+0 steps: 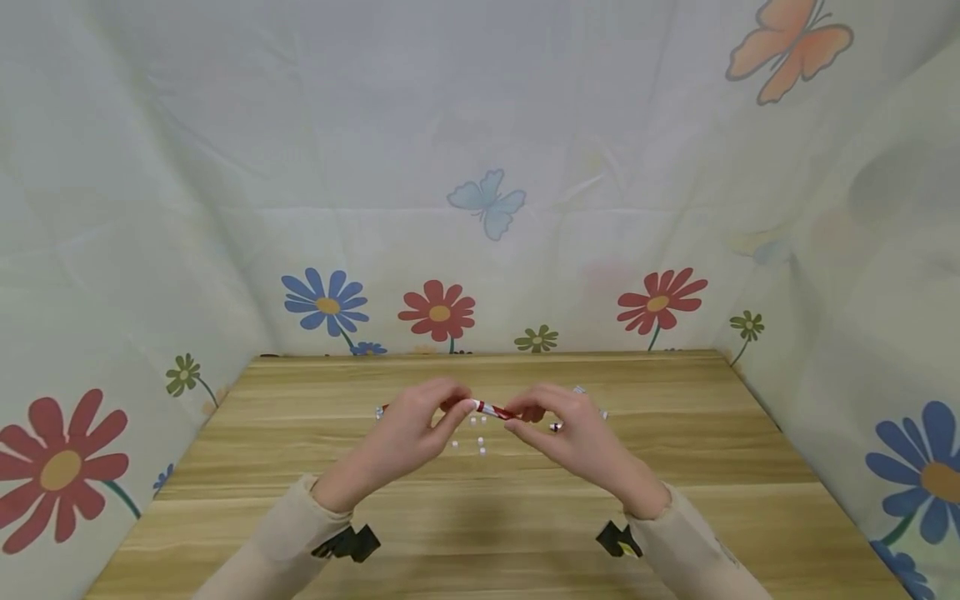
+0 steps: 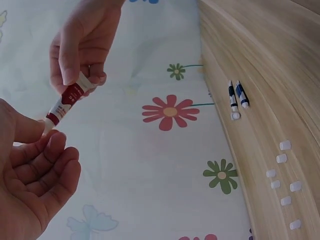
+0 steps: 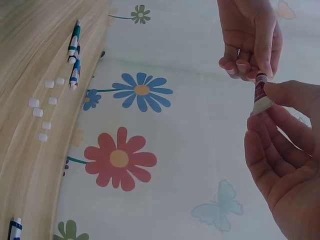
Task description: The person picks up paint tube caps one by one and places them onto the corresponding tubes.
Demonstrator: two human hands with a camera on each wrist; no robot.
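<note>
A small red and white paint tube (image 1: 495,410) is held up above the table between both hands. My left hand (image 1: 416,421) pinches its narrow white end between thumb and fingertip; the left wrist view shows the other fingers loosely curled below. At the flat, crimped end, my right hand (image 1: 572,429) grips the tube with thumb and fingers. In the right wrist view, the tube's red body (image 3: 260,89) is partly covered by the thumb. Whether the white end is a cap or a bare nozzle is hidden by the left fingertips.
Several small white caps (image 2: 285,200) lie scattered on the wooden table (image 1: 480,500). More paint tubes rest there: dark-labelled ones (image 2: 233,97) on the right, green and blue ones (image 3: 74,42) on the left. A floral cloth (image 1: 480,275) hangs behind the table and along its sides.
</note>
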